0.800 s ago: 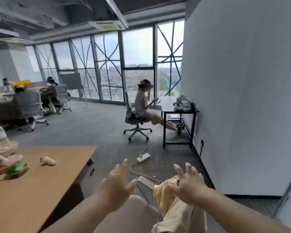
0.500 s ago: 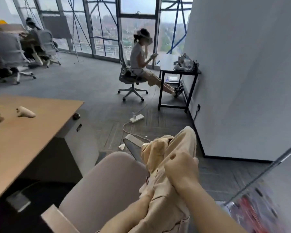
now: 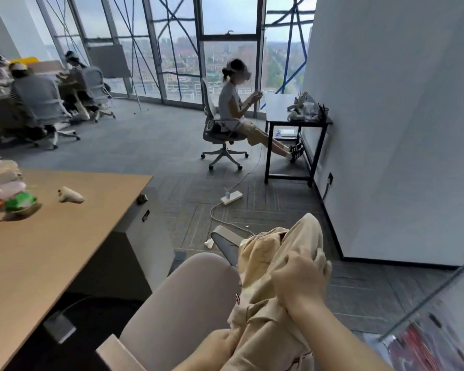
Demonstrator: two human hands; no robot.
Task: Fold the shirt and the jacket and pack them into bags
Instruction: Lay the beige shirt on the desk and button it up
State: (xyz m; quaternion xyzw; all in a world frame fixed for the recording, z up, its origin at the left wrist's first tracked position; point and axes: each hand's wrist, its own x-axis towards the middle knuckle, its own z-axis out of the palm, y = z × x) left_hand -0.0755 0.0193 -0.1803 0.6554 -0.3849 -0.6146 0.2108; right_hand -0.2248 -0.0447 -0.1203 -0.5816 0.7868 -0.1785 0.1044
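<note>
A cream beige jacket [image 3: 260, 258] lies crumpled over the right side of a pale chair back [image 3: 182, 298] in front of me. My right hand [image 3: 303, 277] is clenched on a fold near the top of the jacket. My left hand [image 3: 220, 344] grips the fabric lower down, at the jacket's left edge beside the chair back. I see no shirt and cannot make out a bag for certain.
A wooden desk [image 3: 51, 236] with small objects stands at the left. A power strip [image 3: 231, 197] and cable lie on the grey carpet ahead. A seated person [image 3: 236, 103] is at a black table [image 3: 284, 111] by the white wall. Clear plastic with red print [image 3: 426, 341] shows bottom right.
Both hands were open and reaching over the jacket; now they have closed on it. My view has tilted down and back up a little since then.
</note>
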